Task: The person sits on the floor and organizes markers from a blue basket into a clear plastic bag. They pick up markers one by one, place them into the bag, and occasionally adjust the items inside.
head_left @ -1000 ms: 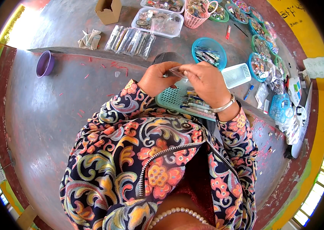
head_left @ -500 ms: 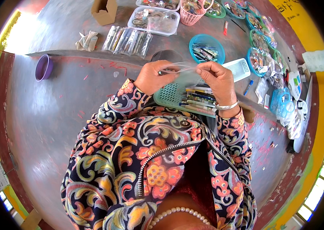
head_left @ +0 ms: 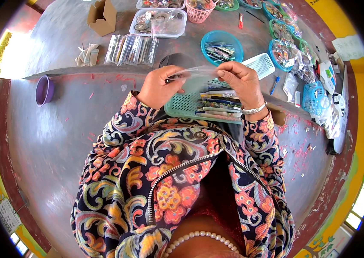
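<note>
A clear plastic bag (head_left: 199,72) is stretched between my two hands. My left hand (head_left: 159,88) pinches one end of it, and a small dark bit shows by the fingers, too little to name. At the other end, the thumb and forefinger of my right hand (head_left: 243,84) are closed on the bag's edge. Just below the hands, a pale green perforated basket (head_left: 181,106) holds several pens (head_left: 220,104), lying crosswise at its right side. The bag hangs partly in front of the basket.
Beyond my hands lie bundles of bagged pens (head_left: 131,50), a white tray (head_left: 179,31), a blue bowl of pens (head_left: 238,41) and a white perforated basket (head_left: 261,66). A purple bowl (head_left: 44,91) stands left. Bowls and plastic bags crowd the right; a blue marker (head_left: 275,85) lies nearer.
My view has shifted slightly, so the scene sits a little more to the left. Both hands still grip the bag, which now looks pulled straighter between them.
</note>
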`<state>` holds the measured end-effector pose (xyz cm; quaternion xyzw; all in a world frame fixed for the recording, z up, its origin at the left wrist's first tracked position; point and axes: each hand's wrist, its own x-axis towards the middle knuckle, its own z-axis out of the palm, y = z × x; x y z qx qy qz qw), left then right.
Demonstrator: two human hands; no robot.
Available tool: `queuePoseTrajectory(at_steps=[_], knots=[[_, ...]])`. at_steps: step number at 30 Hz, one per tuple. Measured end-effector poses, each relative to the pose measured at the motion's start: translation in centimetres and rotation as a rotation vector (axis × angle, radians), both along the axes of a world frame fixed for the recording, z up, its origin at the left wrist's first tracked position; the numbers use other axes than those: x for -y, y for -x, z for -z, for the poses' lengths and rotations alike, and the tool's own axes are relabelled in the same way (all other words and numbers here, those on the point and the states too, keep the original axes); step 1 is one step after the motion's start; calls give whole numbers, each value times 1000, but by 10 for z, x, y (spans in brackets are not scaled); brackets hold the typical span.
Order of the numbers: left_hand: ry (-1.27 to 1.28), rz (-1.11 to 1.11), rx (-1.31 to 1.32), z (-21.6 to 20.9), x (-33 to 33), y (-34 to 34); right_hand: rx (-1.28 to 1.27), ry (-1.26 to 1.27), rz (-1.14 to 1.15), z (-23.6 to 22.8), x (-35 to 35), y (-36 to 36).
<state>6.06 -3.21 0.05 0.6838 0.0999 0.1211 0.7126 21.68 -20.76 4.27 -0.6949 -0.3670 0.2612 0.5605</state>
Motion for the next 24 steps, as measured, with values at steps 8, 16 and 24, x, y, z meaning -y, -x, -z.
queuePoseTrajectory(at_steps=[8,16,24], knots=[[57,-15,-46,9,-6,1,657,419,33,23,68,-38],[84,18,-19,10,-5,-1,1008,589,26,35,82,-28],[146,24,44,7,-2,1,976,659,8,32,81,-31]])
